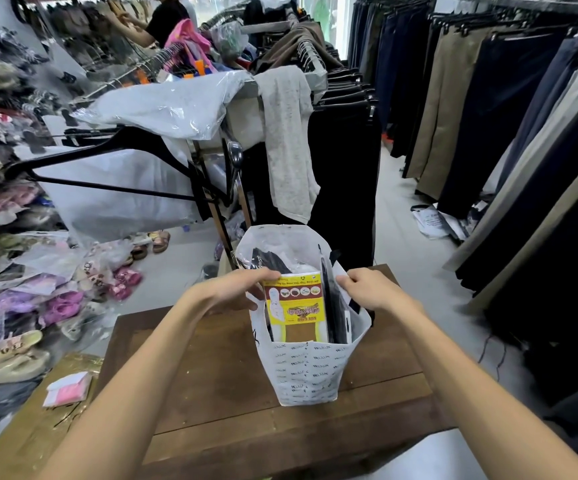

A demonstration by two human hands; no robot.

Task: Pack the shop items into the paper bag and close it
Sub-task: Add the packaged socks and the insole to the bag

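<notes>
A white paper bag [310, 372] printed with small black logos stands upright and open on a dark wooden table [211, 386]. Inside it stand a yellow and red packet [294, 306], black items [332, 306] and clear plastic wrapping. My left hand [242, 287] grips the bag's left rim, fingers curled over the edge beside the yellow packet. On the opposite side, my right hand [367, 289] pinches the right rim. The bag's far flap [280, 237] rises behind the contents.
A small pink and white packet [67, 389] lies on a lower gold surface to the left. Clothes racks with trousers [488, 116] line the right. A rack with hangers and plastic-wrapped goods [163, 105] stands just behind the table. Packed sandals [21, 306] pile up on the left.
</notes>
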